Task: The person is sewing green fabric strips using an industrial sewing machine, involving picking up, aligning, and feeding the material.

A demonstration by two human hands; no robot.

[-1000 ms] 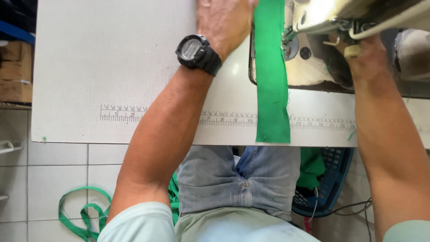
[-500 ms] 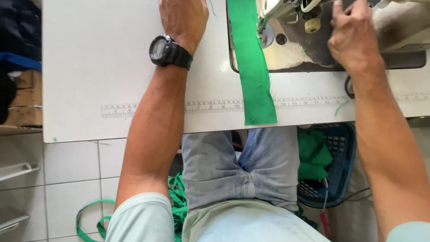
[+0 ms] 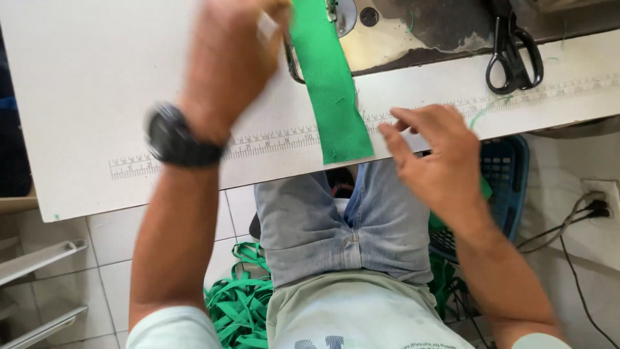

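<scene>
Since half a second ago the right hand (image 3: 439, 161) has been drawn back off the machine, its grip open and empty over the counter (image 3: 97, 84) edge. The left hand (image 3: 229, 58) (blurred, grip cannot be told) is seen beside the green strip (image 3: 329, 84), which lies flat under the needle; it is best kept straight, both edges guided evenly.

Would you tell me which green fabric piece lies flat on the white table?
The wide green fabric strip by the left hand; the narrow green straps lie heaped on the tiled floor.
</scene>
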